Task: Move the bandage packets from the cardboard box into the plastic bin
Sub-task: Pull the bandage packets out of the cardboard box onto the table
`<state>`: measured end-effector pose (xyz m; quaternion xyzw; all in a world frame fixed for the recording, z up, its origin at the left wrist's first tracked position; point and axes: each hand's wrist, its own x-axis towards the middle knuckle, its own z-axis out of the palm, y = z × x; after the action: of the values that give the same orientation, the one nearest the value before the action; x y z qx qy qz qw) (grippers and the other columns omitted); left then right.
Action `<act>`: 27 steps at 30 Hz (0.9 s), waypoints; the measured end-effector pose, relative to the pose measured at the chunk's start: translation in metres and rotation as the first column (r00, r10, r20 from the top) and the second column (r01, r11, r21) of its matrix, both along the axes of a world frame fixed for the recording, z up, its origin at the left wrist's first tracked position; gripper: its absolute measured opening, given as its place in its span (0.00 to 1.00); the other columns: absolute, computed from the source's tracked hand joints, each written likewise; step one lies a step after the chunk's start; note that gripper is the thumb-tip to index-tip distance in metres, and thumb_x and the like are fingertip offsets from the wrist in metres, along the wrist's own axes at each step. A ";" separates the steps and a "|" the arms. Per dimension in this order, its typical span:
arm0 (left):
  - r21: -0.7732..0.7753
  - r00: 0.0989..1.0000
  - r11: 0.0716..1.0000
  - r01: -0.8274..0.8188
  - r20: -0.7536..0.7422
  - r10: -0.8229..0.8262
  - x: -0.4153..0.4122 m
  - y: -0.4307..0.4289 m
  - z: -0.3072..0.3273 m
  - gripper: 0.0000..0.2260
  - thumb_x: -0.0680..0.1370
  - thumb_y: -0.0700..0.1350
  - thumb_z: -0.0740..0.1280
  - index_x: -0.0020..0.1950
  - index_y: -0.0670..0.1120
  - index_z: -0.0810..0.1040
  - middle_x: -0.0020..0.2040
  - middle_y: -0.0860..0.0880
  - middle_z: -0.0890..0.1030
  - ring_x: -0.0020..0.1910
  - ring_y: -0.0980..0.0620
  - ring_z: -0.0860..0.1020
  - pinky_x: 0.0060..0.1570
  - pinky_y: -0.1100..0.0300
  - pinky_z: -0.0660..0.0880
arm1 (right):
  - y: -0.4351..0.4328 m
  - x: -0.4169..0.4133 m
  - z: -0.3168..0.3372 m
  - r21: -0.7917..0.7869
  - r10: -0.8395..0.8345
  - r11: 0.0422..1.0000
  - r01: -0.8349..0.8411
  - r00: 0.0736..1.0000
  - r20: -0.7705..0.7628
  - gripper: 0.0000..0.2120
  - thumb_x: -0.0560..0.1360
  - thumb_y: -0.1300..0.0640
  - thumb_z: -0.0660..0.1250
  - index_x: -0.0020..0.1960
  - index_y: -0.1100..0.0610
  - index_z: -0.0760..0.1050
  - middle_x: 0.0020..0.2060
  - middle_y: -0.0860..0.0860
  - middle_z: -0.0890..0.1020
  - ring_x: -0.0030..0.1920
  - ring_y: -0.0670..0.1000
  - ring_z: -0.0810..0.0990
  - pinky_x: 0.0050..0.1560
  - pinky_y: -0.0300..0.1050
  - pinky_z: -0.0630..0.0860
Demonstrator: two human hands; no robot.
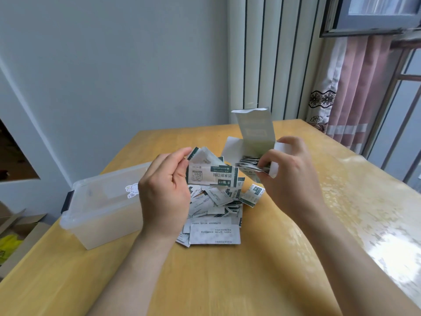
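Right of centre, your right hand point(291, 179) pinches a stack of bandage packets point(250, 164) at the mouth of the open cardboard box point(255, 131), the stack edge-on and running left-right. Your left hand point(164, 192) grips a second printed box point(211, 176). The plastic bin point(98, 224) sits left of both hands, nearer the left one, with no packets showing inside. Loose packets point(216, 201) are piled on the table point(227, 281) between, so the stack likely has to travel left across that pile.
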<state>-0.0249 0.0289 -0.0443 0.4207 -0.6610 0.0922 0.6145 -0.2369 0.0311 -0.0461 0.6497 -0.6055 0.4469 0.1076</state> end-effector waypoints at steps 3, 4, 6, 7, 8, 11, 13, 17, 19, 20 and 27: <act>0.009 0.998 1.000 -0.007 0.064 0.006 0.000 -0.003 -0.004 0.11 0.75 0.30 0.66 0.55 0.38 0.82 0.43 0.45 0.82 0.42 0.56 0.75 0.46 0.77 0.67 | -0.002 -0.005 -0.001 -0.005 -0.078 0.997 0.078 0.997 0.027 0.06 0.66 0.64 0.76 0.39 0.56 0.81 0.57 0.62 0.74 0.56 0.64 0.75 0.41 0.43 0.68; 0.011 0.997 1.000 -0.003 0.074 0.002 0.001 -0.004 -0.006 0.11 0.75 0.30 0.65 0.56 0.38 0.82 0.43 0.45 0.81 0.42 0.55 0.76 0.46 0.75 0.69 | -0.003 -0.005 -0.002 -0.009 -0.091 0.996 0.091 0.995 0.033 0.06 0.66 0.64 0.76 0.39 0.56 0.81 0.57 0.62 0.74 0.56 0.64 0.75 0.41 0.43 0.68; 0.019 0.998 1.000 0.015 0.058 -0.016 0.002 -0.005 -0.008 0.12 0.76 0.32 0.64 0.57 0.39 0.82 0.44 0.48 0.79 0.39 0.51 0.78 0.43 0.62 0.77 | -0.004 -0.005 -0.002 -0.031 -0.092 0.995 0.093 0.995 0.040 0.07 0.65 0.65 0.76 0.39 0.56 0.81 0.57 0.62 0.74 0.56 0.64 0.75 0.43 0.42 0.68; 0.023 0.999 0.999 0.027 0.047 -0.028 0.002 -0.005 -0.008 0.13 0.77 0.32 0.63 0.58 0.39 0.81 0.44 0.49 0.78 0.38 0.49 0.79 0.41 0.56 0.79 | -0.004 -0.004 -0.003 -0.047 -0.081 0.995 0.083 0.996 0.041 0.07 0.65 0.65 0.77 0.40 0.56 0.81 0.57 0.62 0.74 0.56 0.64 0.75 0.43 0.42 0.68; 0.024 0.998 0.999 0.035 0.046 -0.036 0.002 -0.006 -0.008 0.13 0.77 0.31 0.63 0.58 0.39 0.81 0.45 0.49 0.77 0.38 0.48 0.80 0.39 0.53 0.80 | -0.004 -0.003 -0.003 -0.062 -0.063 0.996 0.065 0.997 0.041 0.08 0.64 0.65 0.77 0.40 0.56 0.81 0.57 0.61 0.74 0.56 0.64 0.75 0.44 0.42 0.68; 0.063 0.991 0.998 0.022 0.129 -0.030 -0.001 -0.007 -0.010 0.18 0.73 0.26 0.63 0.58 0.40 0.81 0.48 0.46 0.79 0.43 0.51 0.77 0.42 0.55 0.78 | -0.003 0.002 -0.003 -0.093 -0.001 0.996 0.005 0.999 0.037 0.11 0.63 0.65 0.78 0.42 0.56 0.80 0.58 0.60 0.74 0.56 0.63 0.75 0.45 0.42 0.68; 0.127 0.978 0.992 0.023 0.203 -0.049 -0.003 -0.006 -0.013 0.19 0.71 0.28 0.60 0.56 0.42 0.82 0.50 0.47 0.80 0.45 0.51 0.77 0.45 0.58 0.75 | -0.003 0.005 -0.003 -0.115 0.025 0.993 -0.021 0.999 0.030 0.12 0.63 0.65 0.78 0.44 0.56 0.80 0.58 0.60 0.73 0.56 0.63 0.75 0.46 0.42 0.69; 0.179 0.969 0.982 0.056 0.228 -0.097 -0.007 0.000 -0.015 0.19 0.69 0.32 0.57 0.49 0.44 0.84 0.49 0.51 0.83 0.47 0.50 0.80 0.43 0.54 0.79 | 0.001 0.010 -0.002 -0.151 0.069 0.986 -0.069 0.998 -0.008 0.14 0.63 0.65 0.78 0.46 0.57 0.79 0.58 0.60 0.73 0.55 0.62 0.75 0.46 0.41 0.70; 0.127 0.966 0.986 0.111 0.219 -0.137 -0.011 0.004 -0.011 0.15 0.72 0.33 0.62 0.54 0.44 0.83 0.52 0.50 0.81 0.49 0.50 0.79 0.46 0.54 0.78 | 0.003 0.015 -0.001 -0.159 0.104 0.982 -0.107 0.994 -0.022 0.14 0.63 0.65 0.78 0.46 0.58 0.79 0.58 0.59 0.73 0.55 0.61 0.75 0.44 0.44 0.74; 0.117 0.957 0.981 0.156 0.228 -0.180 -0.014 0.007 -0.009 0.15 0.73 0.35 0.66 0.58 0.44 0.81 0.55 0.50 0.80 0.52 0.50 0.78 0.49 0.55 0.77 | 0.004 0.019 -0.001 -0.163 0.120 0.979 -0.124 0.992 -0.037 0.14 0.63 0.65 0.77 0.47 0.58 0.79 0.58 0.59 0.73 0.55 0.61 0.75 0.43 0.47 0.76; 0.150 0.946 0.975 0.165 0.257 -0.199 -0.019 0.010 -0.008 0.13 0.76 0.40 0.68 0.60 0.44 0.80 0.55 0.51 0.81 0.54 0.52 0.77 0.55 0.61 0.73 | 0.012 0.039 -0.001 -0.139 0.233 0.957 -0.253 0.961 -0.146 0.18 0.65 0.66 0.76 0.52 0.60 0.76 0.58 0.57 0.74 0.52 0.58 0.76 0.36 0.48 0.76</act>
<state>-0.0442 0.0392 -0.0519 0.3793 -0.7792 0.0496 0.4966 -0.1977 0.0427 -0.0468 0.7363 -0.4756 0.4602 0.1411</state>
